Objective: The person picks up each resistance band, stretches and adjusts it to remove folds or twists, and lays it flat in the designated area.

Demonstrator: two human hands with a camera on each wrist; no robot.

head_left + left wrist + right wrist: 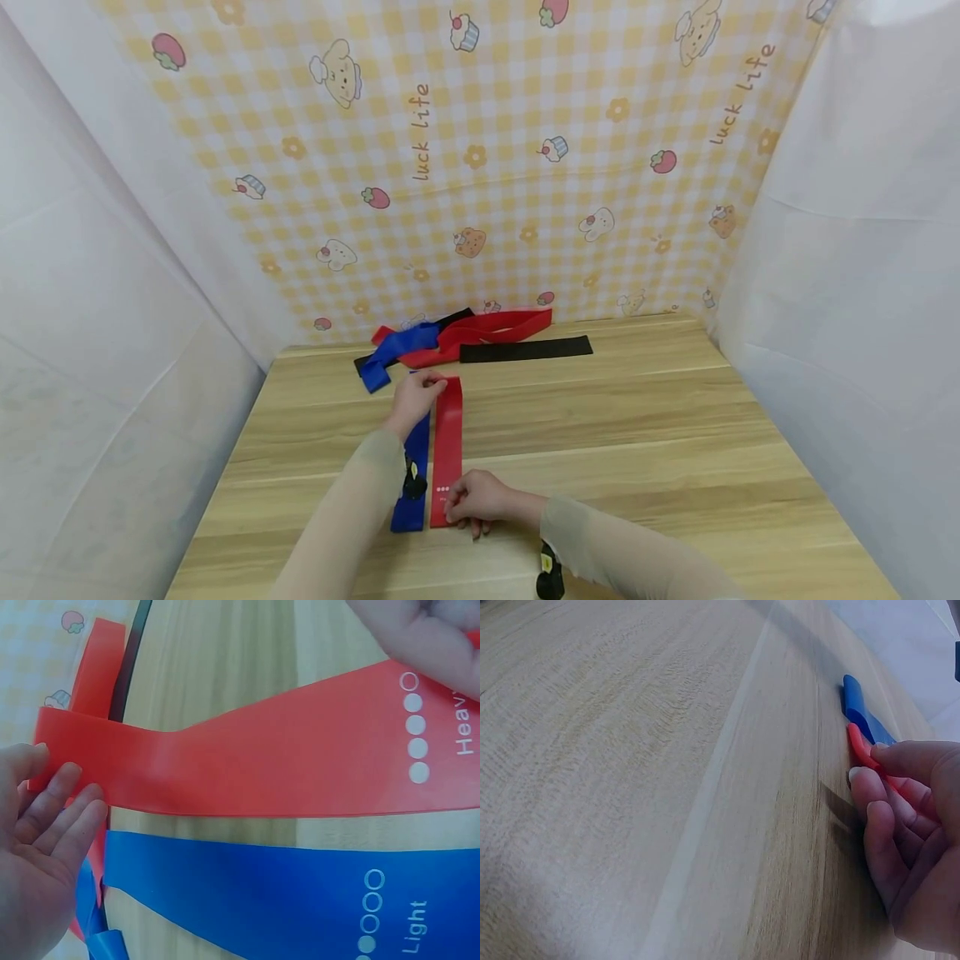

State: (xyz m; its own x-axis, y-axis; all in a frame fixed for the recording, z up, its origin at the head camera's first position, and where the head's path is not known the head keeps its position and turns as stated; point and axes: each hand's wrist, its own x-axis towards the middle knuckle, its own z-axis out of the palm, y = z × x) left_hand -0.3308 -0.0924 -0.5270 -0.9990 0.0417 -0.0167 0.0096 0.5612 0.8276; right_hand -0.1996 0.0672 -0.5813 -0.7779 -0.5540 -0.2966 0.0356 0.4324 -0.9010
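A red resistance band (448, 433) marked "Heavy" stretches lengthwise toward me over the wooden table. My left hand (414, 400) pinches its far end between thumb and fingers, and in the left wrist view that end is slightly raised. At the near end my right hand (483, 498) pinches the band's edge, seen also in the right wrist view, where thumb and forefinger meet on the red edge (861, 746). Beside it on the left lies a blue resistance band (315, 889) printed "Light", partly hidden in the head view by my left hand and sleeve.
Behind my left hand, toward the back of the table (637, 433), lies a tangle of a red band (517, 323), a blue band (401, 343) and black bands, one black band (528, 350) lying straight. A checked cloth (480, 192) hangs behind; white sheets (847, 250) border both sides.
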